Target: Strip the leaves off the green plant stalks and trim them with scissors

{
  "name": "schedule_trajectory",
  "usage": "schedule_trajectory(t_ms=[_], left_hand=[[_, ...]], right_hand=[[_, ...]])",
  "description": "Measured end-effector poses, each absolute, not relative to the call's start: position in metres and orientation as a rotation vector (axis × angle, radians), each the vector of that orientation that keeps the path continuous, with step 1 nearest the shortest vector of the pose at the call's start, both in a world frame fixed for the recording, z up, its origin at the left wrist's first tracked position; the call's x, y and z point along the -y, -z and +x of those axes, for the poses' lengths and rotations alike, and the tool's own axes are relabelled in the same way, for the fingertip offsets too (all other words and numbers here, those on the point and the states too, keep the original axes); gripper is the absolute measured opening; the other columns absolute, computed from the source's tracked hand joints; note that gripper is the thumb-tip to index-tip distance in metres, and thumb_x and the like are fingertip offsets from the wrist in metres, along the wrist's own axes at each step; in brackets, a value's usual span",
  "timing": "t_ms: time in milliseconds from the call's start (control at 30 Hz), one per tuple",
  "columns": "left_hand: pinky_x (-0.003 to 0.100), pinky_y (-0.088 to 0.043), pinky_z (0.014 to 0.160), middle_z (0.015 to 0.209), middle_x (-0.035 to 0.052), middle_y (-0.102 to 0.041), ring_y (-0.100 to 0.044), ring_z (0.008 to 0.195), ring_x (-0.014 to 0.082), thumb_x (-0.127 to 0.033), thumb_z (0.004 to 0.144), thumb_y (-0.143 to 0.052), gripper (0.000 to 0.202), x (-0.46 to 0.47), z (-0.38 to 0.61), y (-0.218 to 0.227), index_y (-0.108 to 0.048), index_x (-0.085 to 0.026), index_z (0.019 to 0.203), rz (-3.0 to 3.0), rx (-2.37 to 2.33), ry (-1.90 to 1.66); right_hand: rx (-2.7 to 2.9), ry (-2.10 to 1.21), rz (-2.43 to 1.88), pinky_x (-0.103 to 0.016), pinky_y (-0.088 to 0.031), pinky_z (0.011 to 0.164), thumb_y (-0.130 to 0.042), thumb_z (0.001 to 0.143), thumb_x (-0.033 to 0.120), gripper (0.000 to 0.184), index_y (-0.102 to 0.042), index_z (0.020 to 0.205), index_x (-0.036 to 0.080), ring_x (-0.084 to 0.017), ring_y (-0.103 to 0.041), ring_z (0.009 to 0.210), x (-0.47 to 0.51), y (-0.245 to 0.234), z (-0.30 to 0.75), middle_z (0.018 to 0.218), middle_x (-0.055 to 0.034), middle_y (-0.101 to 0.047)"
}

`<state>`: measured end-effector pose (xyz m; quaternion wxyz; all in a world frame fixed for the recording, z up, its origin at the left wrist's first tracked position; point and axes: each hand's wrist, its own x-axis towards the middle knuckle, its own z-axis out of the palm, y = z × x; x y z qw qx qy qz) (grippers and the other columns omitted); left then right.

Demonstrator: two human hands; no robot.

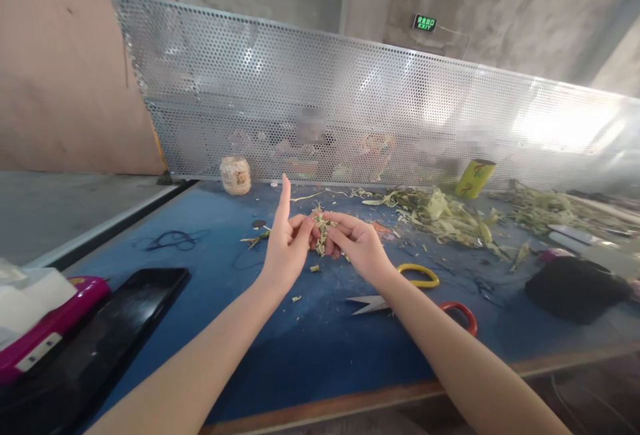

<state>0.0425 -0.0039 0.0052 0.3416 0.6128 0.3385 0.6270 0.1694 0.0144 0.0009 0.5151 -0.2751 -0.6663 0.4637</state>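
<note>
Both my hands meet over the middle of the blue table, pinching a small pale-green bundle of dry plant strips (323, 234) between them. On its left side, my left hand (290, 238) closes thumb and fingers on the bundle, with one finger sticking straight up. From the right, my right hand (357, 242) grips the same bundle with bent fingers. Parts of the fingertips are hidden behind it. Small scraps (315, 268) lie just below. Scissors with a yellow loop (423, 276) and a red loop lie open, partly under my right forearm.
A perforated metal screen (280, 82) stands along the table's back. Near it are a jar (235, 176), a heap of dry husks (440, 215) and a yellow-green can (475, 178). Black thread (175, 240) and a phone (140, 302) lie left; a black object (575, 288) sits right.
</note>
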Motion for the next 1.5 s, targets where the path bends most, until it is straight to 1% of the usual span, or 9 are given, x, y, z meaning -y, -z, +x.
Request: schedule_trajectory(t_ms=[200, 333, 467, 633, 767, 933, 1033, 1367, 1500], left_hand=[[0.026, -0.041, 0.051, 0.062, -0.002, -0.052, -0.048, 0.053, 0.0108, -0.027, 0.082, -0.046, 0.076, 0.002, 0.041, 0.0, 0.008, -0.023, 0.136, 1.586, -0.918, -1.542], [0.026, -0.043, 0.052, 0.071, 0.0, -0.056, -0.05, 0.055, 0.0111, -0.029, 0.077, -0.054, 0.086, 0.002, 0.041, 0.001, 0.01, -0.023, 0.135, 1.609, -0.909, -1.459], [0.026, -0.043, 0.052, 0.069, -0.0011, -0.056, -0.05, 0.054, 0.0105, -0.027, 0.073, -0.059, 0.091, 0.001, 0.04, 0.001, 0.007, -0.021, 0.136, 1.587, -0.935, -1.456], [0.025, -0.042, 0.051, 0.07, 0.0005, -0.057, -0.05, 0.056, 0.0107, -0.025, 0.071, -0.06, 0.089, -0.001, 0.04, 0.005, -0.001, -0.018, 0.136, 1.607, -0.981, -1.375], [0.027, -0.041, 0.053, 0.073, 0.0021, -0.06, -0.049, 0.054, 0.0106, -0.026, 0.073, -0.058, 0.089, -0.001, 0.04, 0.005, 0.004, -0.019, 0.136, 1.646, -1.007, -1.325], [0.028, -0.042, 0.062, 0.062, -0.0034, -0.052, -0.05, 0.061, 0.0115, -0.021, 0.074, -0.056, 0.084, -0.001, 0.038, 0.003, -0.001, -0.022, 0.137, 1.748, -0.944, -1.309], [0.027, -0.041, 0.062, 0.06, -0.0056, -0.047, -0.048, 0.059, 0.0102, -0.018, 0.074, -0.054, 0.085, -0.003, 0.039, 0.005, 0.004, -0.023, 0.136, 1.783, -0.92, -1.309], [0.025, -0.04, 0.061, 0.058, -0.007, -0.043, -0.044, 0.056, 0.0089, -0.014, 0.073, -0.052, 0.086, 0.0, 0.043, 0.005, 0.006, -0.02, 0.136, 1.777, -0.904, -1.29], [0.029, -0.042, 0.066, 0.062, -0.005, -0.049, -0.05, 0.062, 0.0107, -0.018, 0.073, -0.055, 0.089, 0.0, 0.042, 0.003, 0.008, -0.021, 0.136, 1.729, -0.899, -1.316]], right_hand=[[1.592, -1.098, -0.713, -0.02, -0.04, 0.045, -0.054, 0.073, 0.028, 0.027, -0.06, 0.096, 0.015, -0.006, -0.047, 0.043, -0.019, 0.001, 0.173, 0.048, 0.0044, -0.053], [1.574, -1.091, -0.737, -0.021, -0.04, 0.045, -0.056, 0.071, 0.033, 0.025, -0.061, 0.089, 0.015, -0.007, -0.048, 0.044, -0.024, 0.003, 0.176, 0.05, 0.0025, -0.055], [1.6, -1.067, -0.768, -0.022, -0.039, 0.045, -0.058, 0.071, 0.034, 0.023, -0.065, 0.083, 0.016, -0.007, -0.046, 0.045, -0.027, 0.004, 0.178, 0.053, 0.0012, -0.055], [1.579, -0.988, -0.833, -0.022, -0.037, 0.045, -0.063, 0.065, 0.033, 0.017, -0.066, 0.071, 0.017, -0.008, -0.045, 0.047, -0.029, 0.005, 0.178, 0.056, -0.0005, -0.057], [1.594, -0.986, -0.822, -0.022, -0.037, 0.046, -0.062, 0.066, 0.031, 0.015, -0.067, 0.069, 0.017, -0.008, -0.044, 0.048, -0.027, 0.003, 0.179, 0.053, 0.0007, -0.055], [1.594, -1.017, -0.812, -0.022, -0.035, 0.046, -0.061, 0.067, 0.031, 0.015, -0.066, 0.068, 0.016, -0.007, -0.042, 0.046, -0.026, 0.002, 0.18, 0.049, 0.0023, -0.05], [1.563, -1.01, -0.804, -0.022, -0.035, 0.046, -0.061, 0.067, 0.031, 0.016, -0.064, 0.066, 0.016, -0.007, -0.041, 0.045, -0.027, 0.006, 0.179, 0.048, 0.0027, -0.048], [1.362, -1.162, -0.705, -0.02, -0.031, 0.043, -0.063, 0.065, 0.031, 0.017, -0.061, 0.063, 0.015, -0.006, -0.04, 0.043, -0.028, 0.015, 0.174, 0.046, 0.0034, -0.047], [1.366, -1.237, -0.715, -0.02, -0.03, 0.042, -0.065, 0.063, 0.031, 0.018, -0.063, 0.064, 0.014, -0.005, -0.04, 0.041, -0.029, 0.008, 0.177, 0.045, 0.004, -0.046]])
